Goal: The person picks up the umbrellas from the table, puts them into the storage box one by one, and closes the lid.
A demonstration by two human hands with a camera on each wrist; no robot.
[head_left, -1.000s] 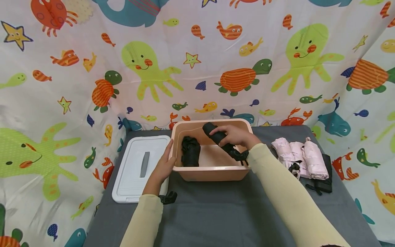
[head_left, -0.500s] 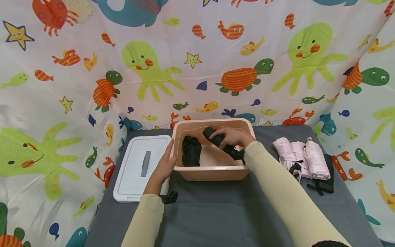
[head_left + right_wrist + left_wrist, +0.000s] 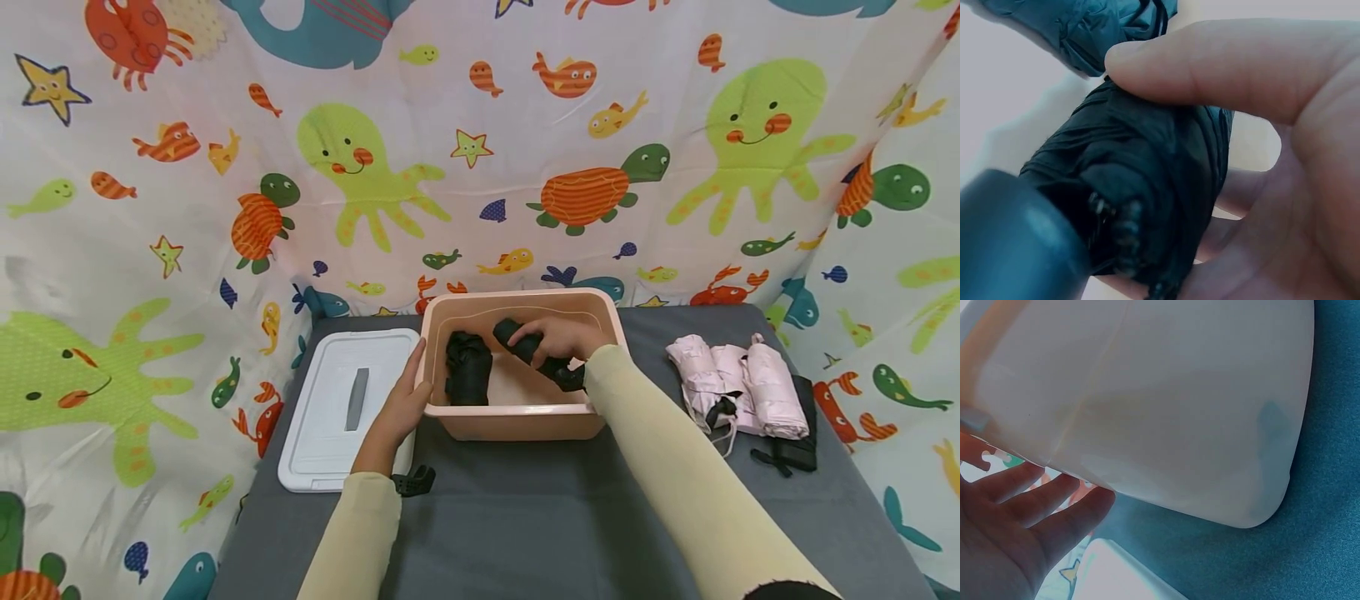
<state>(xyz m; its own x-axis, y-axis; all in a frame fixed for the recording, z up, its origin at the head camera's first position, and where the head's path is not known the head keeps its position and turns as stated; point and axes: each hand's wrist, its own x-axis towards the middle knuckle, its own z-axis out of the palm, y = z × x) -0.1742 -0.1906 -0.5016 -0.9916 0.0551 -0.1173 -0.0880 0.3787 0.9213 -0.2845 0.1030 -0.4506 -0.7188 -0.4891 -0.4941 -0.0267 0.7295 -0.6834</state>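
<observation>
My right hand (image 3: 562, 340) grips a black folded umbrella (image 3: 512, 332) inside the peach plastic bin (image 3: 525, 425). The umbrella lies slanted, its handle end toward my wrist. In the right wrist view, my thumb lies across the wrapped cloth of the umbrella (image 3: 1141, 144), with fingers on its other side and the dark handle (image 3: 1016, 237) close to the camera. A second black folded umbrella (image 3: 467, 372) lies in the bin's left part. My left hand (image 3: 401, 402) touches the bin's left side, its fairly straight fingers (image 3: 1060, 519) against the outer wall (image 3: 1179, 444).
A white lid (image 3: 322, 417) with a grey handle lies left of the bin. To the right are several rolled pink bundles (image 3: 772, 392) and a black cloth item (image 3: 798, 433) on the grey-covered table (image 3: 525, 517). A sea-animal curtain (image 3: 465, 200) hangs behind.
My right hand has moved slightly down and left with the umbrella, bringing it deeper into the bin. My left hand stays at the bin's left side.
</observation>
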